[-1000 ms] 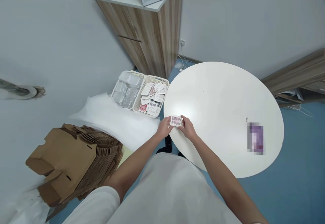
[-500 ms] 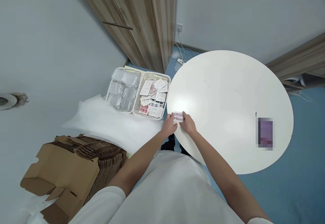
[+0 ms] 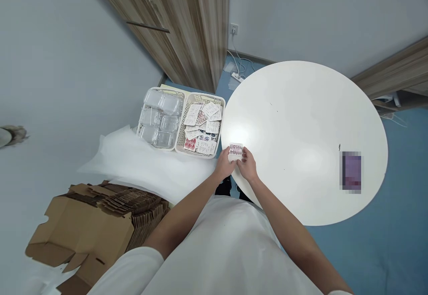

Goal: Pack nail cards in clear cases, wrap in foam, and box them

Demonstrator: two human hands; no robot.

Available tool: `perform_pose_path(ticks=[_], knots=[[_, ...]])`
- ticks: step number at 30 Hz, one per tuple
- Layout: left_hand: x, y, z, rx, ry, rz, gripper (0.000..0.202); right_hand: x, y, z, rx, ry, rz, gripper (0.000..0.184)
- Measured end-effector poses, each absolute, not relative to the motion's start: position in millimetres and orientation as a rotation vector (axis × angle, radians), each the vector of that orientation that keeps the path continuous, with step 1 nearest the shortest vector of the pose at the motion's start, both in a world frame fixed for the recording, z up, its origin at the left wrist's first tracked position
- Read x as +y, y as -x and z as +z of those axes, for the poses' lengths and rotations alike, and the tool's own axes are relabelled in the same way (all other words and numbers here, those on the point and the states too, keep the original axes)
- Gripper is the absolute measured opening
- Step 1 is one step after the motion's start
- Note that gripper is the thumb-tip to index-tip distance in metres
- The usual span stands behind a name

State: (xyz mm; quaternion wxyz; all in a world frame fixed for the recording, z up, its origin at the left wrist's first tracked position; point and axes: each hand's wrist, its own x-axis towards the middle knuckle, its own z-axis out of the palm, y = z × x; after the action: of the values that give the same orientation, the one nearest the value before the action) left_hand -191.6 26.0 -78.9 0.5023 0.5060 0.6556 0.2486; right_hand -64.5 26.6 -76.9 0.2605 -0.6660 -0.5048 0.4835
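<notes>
My left hand (image 3: 223, 166) and my right hand (image 3: 248, 166) both pinch a small white card of pink and purple press-on nails (image 3: 236, 151) at the near left edge of a round white table (image 3: 301, 108). The fingers of each hand are closed on the card's lower edge. The card stands just above the tabletop, tilted toward me.
Left of the table stand two white baskets: one (image 3: 214, 150) holds several nail cards, the other (image 3: 143, 119) clear plastic cases. White foam sheets (image 3: 140, 165) and a stack of flat cardboard boxes (image 3: 96, 223) lie nearer. A blurred purple object (image 3: 351, 171) rests at the table's right. A wooden cabinet (image 3: 187, 27) stands behind.
The view has tilted down and shifted, so the cabinet top has left the picture. My hands have turned the nail card more upright; both keep hold of it.
</notes>
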Motion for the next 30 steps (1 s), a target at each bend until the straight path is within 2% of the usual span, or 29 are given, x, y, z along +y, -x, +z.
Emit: perform_pose_path(ticks=[10,30], knots=[[53,198,-75,1.566,-1.286,0.572,0.067,48,68,-74,-1.428,1.755,1.298,0.065],[41,197,-85,1.583,-1.313,0.683,0.068,41,55,-77,-1.549,1.708,1.302,0.07]])
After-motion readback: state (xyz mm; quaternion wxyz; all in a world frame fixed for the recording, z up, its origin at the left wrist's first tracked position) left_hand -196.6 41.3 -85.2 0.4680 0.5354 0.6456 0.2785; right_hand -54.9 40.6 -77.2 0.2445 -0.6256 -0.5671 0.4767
